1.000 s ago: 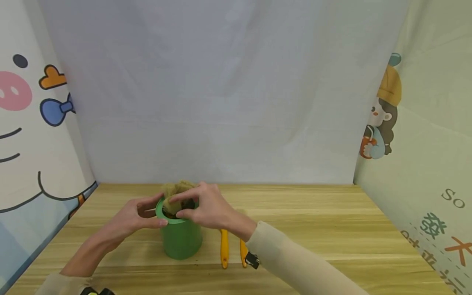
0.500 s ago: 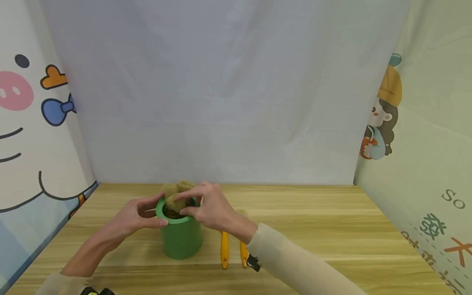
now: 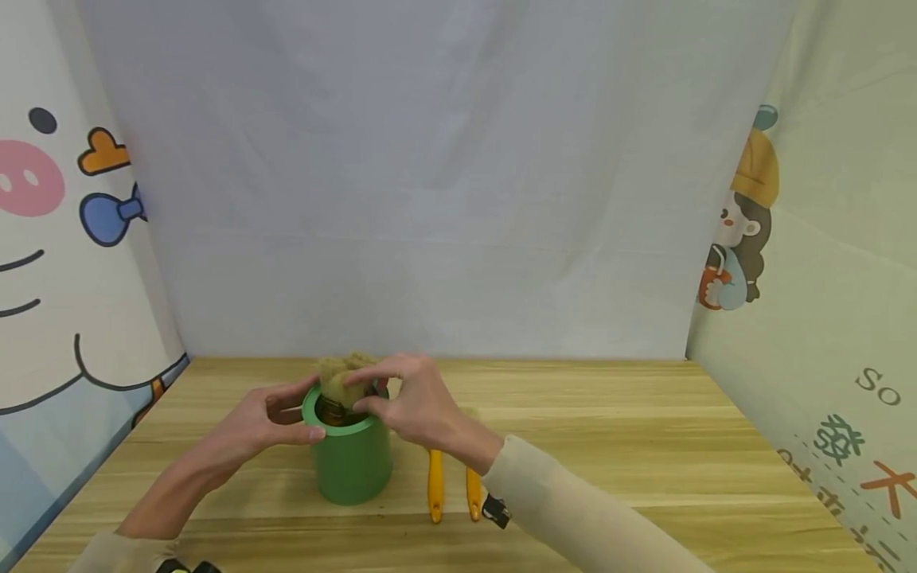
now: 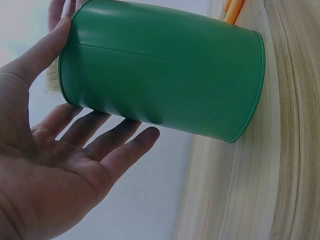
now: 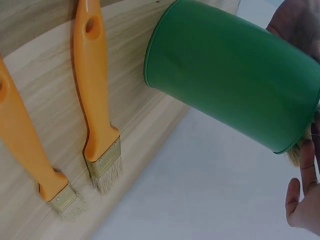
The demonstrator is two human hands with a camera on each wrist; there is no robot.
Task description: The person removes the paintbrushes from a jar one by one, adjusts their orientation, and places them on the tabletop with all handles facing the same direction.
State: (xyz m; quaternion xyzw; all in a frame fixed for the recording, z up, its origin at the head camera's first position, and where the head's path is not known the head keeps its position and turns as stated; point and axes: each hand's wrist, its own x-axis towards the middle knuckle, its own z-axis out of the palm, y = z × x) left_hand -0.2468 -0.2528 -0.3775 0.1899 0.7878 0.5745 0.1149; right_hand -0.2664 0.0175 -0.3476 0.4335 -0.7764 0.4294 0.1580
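Note:
A green cylindrical pot stands upright on the table, with tan bristle heads sticking up out of its mouth. My left hand grips the pot near the top, thumb at the near rim and fingers around the far left side. At the mouth, my right hand pinches the bristle end of one paintbrush between thumb and forefinger. A dark band shows below those bristles; the rest of that brush is hidden inside the pot. The left wrist view shows the fingers lying along the pot's wall.
Two orange-handled paintbrushes lie side by side on the wooden table, right of the pot, partly under my right forearm. A pale cloth hangs behind the table, with printed cloths at both sides.
My right hand has shifted slightly to the right, and the bristles under its fingers have moved a little with it. The left hand and the pot stay in place.

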